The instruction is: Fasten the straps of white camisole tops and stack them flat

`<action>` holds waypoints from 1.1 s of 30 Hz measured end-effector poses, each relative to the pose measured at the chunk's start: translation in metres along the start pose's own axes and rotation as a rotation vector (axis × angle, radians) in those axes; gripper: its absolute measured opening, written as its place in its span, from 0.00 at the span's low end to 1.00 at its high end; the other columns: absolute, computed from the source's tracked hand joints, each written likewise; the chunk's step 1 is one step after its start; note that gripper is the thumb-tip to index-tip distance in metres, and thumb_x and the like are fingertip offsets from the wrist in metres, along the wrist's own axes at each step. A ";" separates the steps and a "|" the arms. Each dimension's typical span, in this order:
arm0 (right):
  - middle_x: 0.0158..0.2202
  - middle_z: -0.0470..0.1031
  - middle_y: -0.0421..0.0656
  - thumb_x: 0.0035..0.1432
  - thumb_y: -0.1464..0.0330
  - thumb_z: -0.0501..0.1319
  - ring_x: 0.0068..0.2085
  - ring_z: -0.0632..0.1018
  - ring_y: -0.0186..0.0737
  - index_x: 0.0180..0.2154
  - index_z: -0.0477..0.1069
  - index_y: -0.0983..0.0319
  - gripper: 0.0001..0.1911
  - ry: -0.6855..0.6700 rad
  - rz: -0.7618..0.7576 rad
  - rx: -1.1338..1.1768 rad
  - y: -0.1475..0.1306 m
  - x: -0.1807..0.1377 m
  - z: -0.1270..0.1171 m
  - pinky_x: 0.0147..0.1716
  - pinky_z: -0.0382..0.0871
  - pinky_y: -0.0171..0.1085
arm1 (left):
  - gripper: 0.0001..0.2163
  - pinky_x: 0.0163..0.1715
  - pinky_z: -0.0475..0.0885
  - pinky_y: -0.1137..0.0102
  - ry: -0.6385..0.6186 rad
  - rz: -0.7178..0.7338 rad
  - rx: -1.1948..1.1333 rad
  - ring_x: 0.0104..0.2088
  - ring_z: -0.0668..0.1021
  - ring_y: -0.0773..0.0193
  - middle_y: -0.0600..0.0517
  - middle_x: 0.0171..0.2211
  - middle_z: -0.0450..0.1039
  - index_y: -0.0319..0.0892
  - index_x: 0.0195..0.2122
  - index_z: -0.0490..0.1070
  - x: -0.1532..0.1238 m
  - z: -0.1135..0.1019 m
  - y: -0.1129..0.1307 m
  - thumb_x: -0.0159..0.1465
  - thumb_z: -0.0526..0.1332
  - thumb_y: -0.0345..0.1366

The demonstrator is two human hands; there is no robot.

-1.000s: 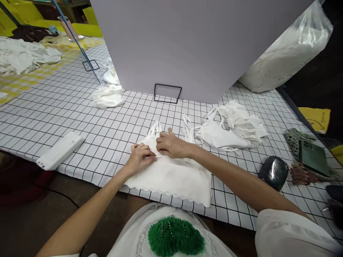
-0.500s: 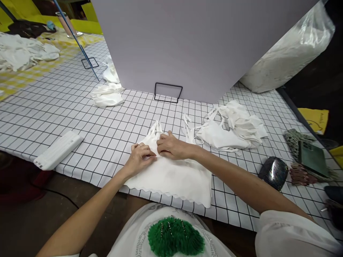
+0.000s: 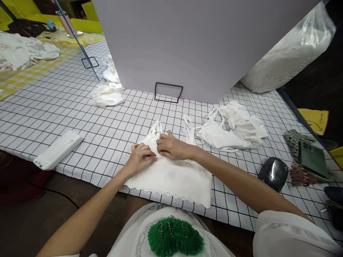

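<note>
1. We are finding the white garment (image 3: 174, 182) directly beneath both hands, most of its body spreading from the fingers toward the person.
2. We are noting its body panel running longest from side to side, with the wavy hem lying nearest the person and straps pointing away, beyond the hands.
3. We are judging neither hand the nearer: the left hand (image 3: 141, 157) and the right hand (image 3: 170, 147) are both touching the cloth, sitting side by side with a narrow gap between them.
4. We are seeing the left hand pinching the fabric between thumb and fingers. The right hand's fingers are curling down onto the cloth; its fingertips are hiding, so we cannot tell what it is grasping.
5. We are recording a counter (image 3: 107, 132) under a black-and-white checked cover, the hem lying along its front edge.
6. We are observing a heap of white garments (image 3: 227, 132) beyond and right of the right hand, a white oblong device (image 3: 59, 150) well left of the left hand, and a grey board (image 3: 171, 46) standing beyond both.
</note>
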State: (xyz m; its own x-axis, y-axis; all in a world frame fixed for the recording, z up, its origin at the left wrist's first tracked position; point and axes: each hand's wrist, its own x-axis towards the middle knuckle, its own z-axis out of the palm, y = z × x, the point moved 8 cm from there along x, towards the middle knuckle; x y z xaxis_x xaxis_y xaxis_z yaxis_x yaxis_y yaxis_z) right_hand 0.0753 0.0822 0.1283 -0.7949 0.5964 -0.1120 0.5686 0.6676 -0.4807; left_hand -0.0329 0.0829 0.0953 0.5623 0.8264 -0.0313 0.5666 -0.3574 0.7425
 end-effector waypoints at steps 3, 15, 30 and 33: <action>0.31 0.67 0.41 0.67 0.75 0.53 0.39 0.62 0.39 0.30 0.70 0.63 0.13 -0.013 -0.002 0.002 0.000 -0.001 0.000 0.57 0.49 0.63 | 0.07 0.52 0.57 0.55 -0.003 -0.001 0.002 0.36 0.71 0.59 0.55 0.27 0.73 0.47 0.29 0.78 0.000 0.000 0.000 0.62 0.64 0.41; 0.32 0.68 0.42 0.67 0.73 0.53 0.39 0.63 0.41 0.31 0.71 0.63 0.12 0.025 -0.034 -0.001 -0.003 0.003 0.007 0.50 0.55 0.53 | 0.07 0.51 0.58 0.56 -0.001 0.019 0.004 0.37 0.71 0.58 0.54 0.29 0.75 0.48 0.30 0.78 0.001 0.001 -0.003 0.62 0.63 0.42; 0.30 0.66 0.42 0.62 0.75 0.54 0.38 0.63 0.42 0.30 0.67 0.62 0.09 0.318 -0.002 0.123 -0.002 0.005 0.013 0.43 0.59 0.43 | 0.09 0.50 0.59 0.58 0.022 0.010 0.001 0.34 0.70 0.60 0.55 0.25 0.70 0.45 0.28 0.74 0.000 0.001 -0.004 0.62 0.62 0.42; 0.27 0.65 0.40 0.64 0.70 0.59 0.38 0.65 0.41 0.31 0.70 0.61 0.07 0.278 0.040 0.225 0.011 0.010 0.009 0.45 0.59 0.44 | 0.10 0.53 0.60 0.56 0.012 -0.001 -0.025 0.35 0.71 0.60 0.55 0.25 0.70 0.45 0.26 0.72 0.001 0.000 -0.005 0.61 0.62 0.43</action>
State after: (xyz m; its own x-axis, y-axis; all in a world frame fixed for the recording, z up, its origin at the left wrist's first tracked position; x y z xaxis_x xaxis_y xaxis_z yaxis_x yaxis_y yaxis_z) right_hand 0.0713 0.0915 0.1145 -0.6673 0.7391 0.0919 0.5123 0.5450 -0.6637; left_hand -0.0350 0.0858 0.0919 0.5540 0.8322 -0.0243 0.5522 -0.3455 0.7588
